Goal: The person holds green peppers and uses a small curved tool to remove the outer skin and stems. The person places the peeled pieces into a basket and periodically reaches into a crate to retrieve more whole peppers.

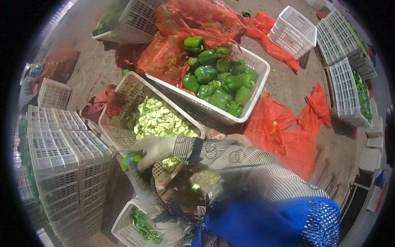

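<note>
My left hand (137, 176), gloved and with blue on its fingers, grips a green bell pepper (129, 161). Reaching in from above, my right hand (154, 148) is blurred and meets the pepper's near side; whether its fingers close on anything is hidden. Just past the hands, a pale plastic crate (120, 140) holds a heap of pale green pepper cores (163, 120). Beside it stands a white crate (264, 66) of whole green bell peppers (216, 83). Below my left forearm, another white crate (118, 227) contains green pepper pieces (145, 230).
Red mesh sacks (163, 52) lean over the pepper crate, and an orange-red sack (287, 139) lies on the floor. Tall stacks of white crates (55, 160) rise at the left. More filled crates (347, 92) line the right. A blue cap (262, 219) blocks the lower view.
</note>
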Motion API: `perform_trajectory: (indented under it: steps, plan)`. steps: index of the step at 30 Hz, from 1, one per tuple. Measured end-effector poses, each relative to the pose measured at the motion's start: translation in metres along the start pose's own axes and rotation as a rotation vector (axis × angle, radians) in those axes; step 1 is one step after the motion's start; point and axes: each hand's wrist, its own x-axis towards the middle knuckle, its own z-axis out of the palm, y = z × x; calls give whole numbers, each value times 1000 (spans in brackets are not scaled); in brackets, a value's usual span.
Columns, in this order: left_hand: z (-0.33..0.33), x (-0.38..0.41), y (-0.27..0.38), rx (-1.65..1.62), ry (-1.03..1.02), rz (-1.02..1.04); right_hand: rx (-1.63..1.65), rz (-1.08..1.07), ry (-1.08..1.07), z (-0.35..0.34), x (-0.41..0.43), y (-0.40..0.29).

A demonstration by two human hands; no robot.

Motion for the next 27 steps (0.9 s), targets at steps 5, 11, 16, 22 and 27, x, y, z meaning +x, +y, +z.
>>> perform_trajectory:
  steps: [5, 11, 16, 22, 27]
  plan:
    - [-61, -32, 36, -149, 293, -163, -163, -101, 171, -20, -16, 5]
    - [-219, -137, 40, 1361, 312, -435, -724, 384, 472, -194, -94, 68]
    - [-253, -185, -11, 1532, 23, -1012, -1002, 797, 474, -243, -179, 146]
    - [-177, -67, 22, 1276, 148, -244, -1022, 828, 552, -243, -182, 200]
    - [-62, -3, 55, 857, 111, -82, -828, 791, 483, -266, -183, 186]
